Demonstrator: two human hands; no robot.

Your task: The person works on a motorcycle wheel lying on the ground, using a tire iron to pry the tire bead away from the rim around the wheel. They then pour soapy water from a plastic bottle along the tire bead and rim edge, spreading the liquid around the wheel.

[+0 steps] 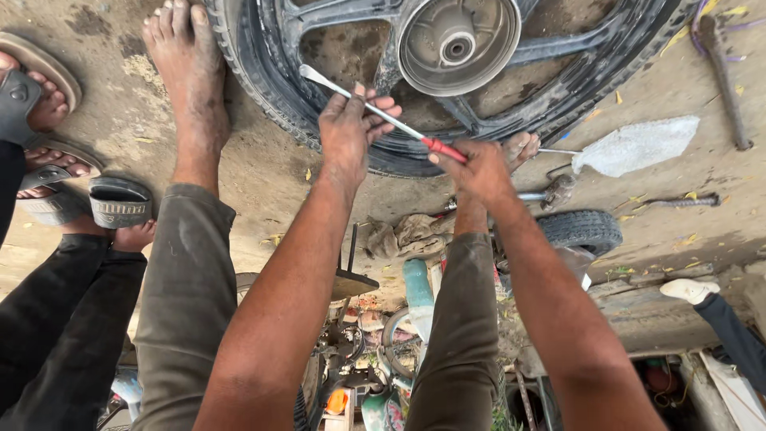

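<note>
Gripping a screwdriver [375,112], both hands [345,128] [477,169] over the wheel [447,48].

Person, own body, seen from above. Arms: bare to beyond the elbow, no sleeves, watch or rings showing. Left hand [347,128] and right hand [479,169]: ungloved, smeared with dark grease. Legs: olive-grey trousers [187,279], creased and stained, hems ending at the ankle nearest the wheel [447,80]. Feet: bare, dusty, the left foot [187,72] beside the wheel's rim.
</note>
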